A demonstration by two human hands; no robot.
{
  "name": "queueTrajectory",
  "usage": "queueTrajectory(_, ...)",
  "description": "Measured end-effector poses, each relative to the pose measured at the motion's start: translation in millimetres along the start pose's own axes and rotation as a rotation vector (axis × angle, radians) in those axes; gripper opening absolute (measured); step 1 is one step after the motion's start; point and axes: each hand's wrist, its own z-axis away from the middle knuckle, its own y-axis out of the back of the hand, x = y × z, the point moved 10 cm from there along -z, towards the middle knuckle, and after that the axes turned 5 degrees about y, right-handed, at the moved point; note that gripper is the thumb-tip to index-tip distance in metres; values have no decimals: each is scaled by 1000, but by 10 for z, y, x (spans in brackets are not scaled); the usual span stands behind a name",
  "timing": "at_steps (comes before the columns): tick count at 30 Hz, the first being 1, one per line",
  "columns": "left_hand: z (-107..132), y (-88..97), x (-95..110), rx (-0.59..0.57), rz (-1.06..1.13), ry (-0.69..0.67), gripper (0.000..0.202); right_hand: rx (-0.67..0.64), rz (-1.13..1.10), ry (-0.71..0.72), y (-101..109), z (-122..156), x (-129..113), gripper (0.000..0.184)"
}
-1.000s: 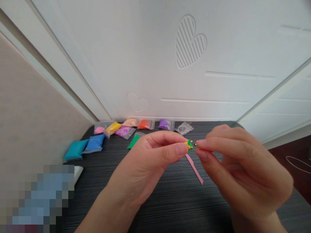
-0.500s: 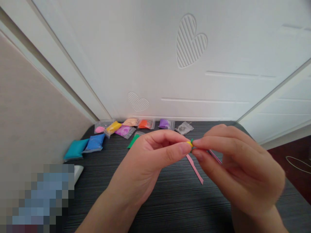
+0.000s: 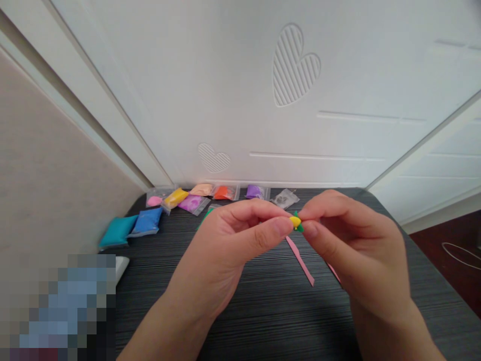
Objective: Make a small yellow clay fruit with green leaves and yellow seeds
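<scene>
A tiny yellow and green clay piece (image 3: 295,222) is held above the dark striped table (image 3: 263,311). My left hand (image 3: 233,250) pinches it between thumb and forefinger from the left. My right hand (image 3: 349,245) pinches it from the right with thumb and fingertips, so both hands meet on it. A thin pink stick (image 3: 300,260) lies on the table just below the hands, and a second pink strip (image 3: 333,273) shows under my right hand.
Several small bags of coloured clay lie along the table's far edge: teal (image 3: 117,231), blue (image 3: 147,221), yellow (image 3: 175,198), pink (image 3: 192,203), orange (image 3: 223,192), purple (image 3: 254,192). A white panelled wall (image 3: 293,100) rises right behind. A white object (image 3: 121,265) sits at the left.
My right hand has closed in from the right onto the clay piece, which earlier only the left hand pinched. The fingertips now touch; both hands sit slightly higher.
</scene>
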Motion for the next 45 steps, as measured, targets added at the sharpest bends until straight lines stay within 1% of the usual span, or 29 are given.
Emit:
queueTrajectory(3, 3, 12, 42, 9, -31, -26, 7, 14, -69, -28, 0, 4, 41, 10)
queueTrajectory(5, 3, 15, 79, 9, -59, -49, 9, 33, -39, 3, 10, 3, 11, 12)
queueTrajectory(10, 13, 8, 130, -1, -123, -78, 11, 88, 124, 222, 32, 13, -203, 22)
queueTrajectory(13, 31, -7, 184, -4, -176, -127, 12, 82, 156, 284, 16, 25, -258, 25)
queueTrajectory(18, 32, 2, 215, 7, -235, -165, 14, 70, 187, 306, 11, 40, -282, 28)
queueTrajectory(24, 30, 48, 220, 54, -274, -181, 12, 25, 263, 344, -13, 47, -303, 32)
queueTrajectory(30, 44, 25, 256, 73, -324, -205, 9, 13, 319, 367, 3, 43, -297, 34)
queueTrajectory(35, 54, 34, 252, 102, -364, -197, 6, -21, 357, 372, -23, 52, -309, 35)
queueTrajectory(40, 46, 43, 243, 120, -359, -187, 6, -24, 403, 385, -39, 54, -321, 36)
queueTrajectory(45, 63, 52, 282, 162, -408, -217, 6, -26, 437, 404, -43, 51, -330, 35)
